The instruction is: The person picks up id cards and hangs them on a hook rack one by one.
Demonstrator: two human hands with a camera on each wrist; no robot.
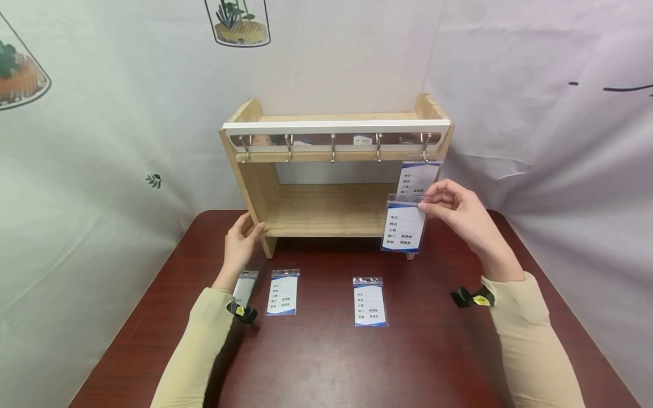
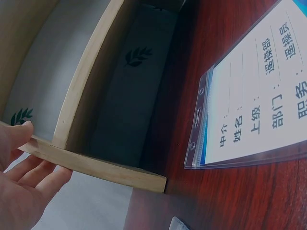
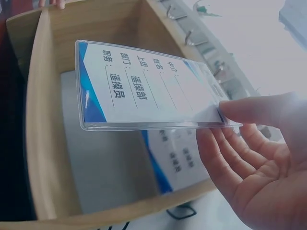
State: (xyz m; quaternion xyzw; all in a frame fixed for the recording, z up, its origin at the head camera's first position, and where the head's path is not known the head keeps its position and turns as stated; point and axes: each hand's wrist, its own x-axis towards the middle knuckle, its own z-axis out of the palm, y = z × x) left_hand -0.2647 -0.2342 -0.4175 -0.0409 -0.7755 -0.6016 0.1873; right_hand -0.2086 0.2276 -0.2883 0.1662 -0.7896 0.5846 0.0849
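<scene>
At R hand (image 1: 466, 218), clr-sleeved badge (image 1: 403, 228), wht/blu

Left hand (image 1: 238, 243) and right hand (image 1: 456, 211): bare. Left sleeve (image 1: 196, 345) and right sleeve (image 1: 528, 340): long, plain, pale cream, creased. Left strap (image 1: 232, 306) and right strap (image 1: 487, 291): black, each bearing a yellow label (image 1: 480, 300) (print too small to read) and a black unit (image 1: 461, 297).

Five badges (image 1: 403, 229), five metal hooks (image 1: 333, 148), one wooden rack (image 1: 326, 209), two hands (image 1: 240, 241)
Three badges lie on the single counter (image 1: 433, 351), one hangs at the rack and one is held; the hooks form one row; two sleeves (image 1: 525, 334) and two black wrist devices (image 1: 463, 297) are in view, and two printed jars (image 1: 242, 31) show on the backdrop (image 1: 357, 68).
</scene>
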